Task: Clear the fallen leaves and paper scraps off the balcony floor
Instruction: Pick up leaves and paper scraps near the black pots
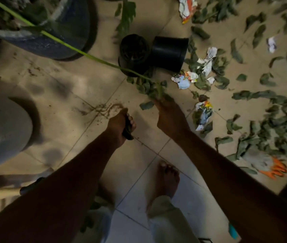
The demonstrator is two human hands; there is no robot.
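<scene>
Entry: tiled balcony floor [65, 106], litter being gathered by hand. Nearest the camera, 1 bare foot [167, 179] is set on a pale tile, and 1 grey glove [268, 165] with orange fingers lies to the right among leaves; whether a second lies under it cannot be told. Ahead, 2 hands are recorded. The left hand [120, 126] is fisted round a small wad of leaves [128, 131]. The right hand [169, 116] is stretched forward with its fingertips lost in a leaf clump [148, 88] on the floor; whether anything is pinched there cannot be told. The step is judged to be leaf-gathering at an early stage, as most of the litter remains down. The next move would call for the clump to be closed on without the 1 green stem [69, 44] lying across it being caught. Beyond and to the right, 5 crumpled paper scraps [184, 79] are counted among several dozen loose leaves, too many and too blurred for an exact count. Further off, 2 black pots [169, 53] lie on their sides, touching. Farthest, 1 blue planter [65, 32] is noted.
</scene>
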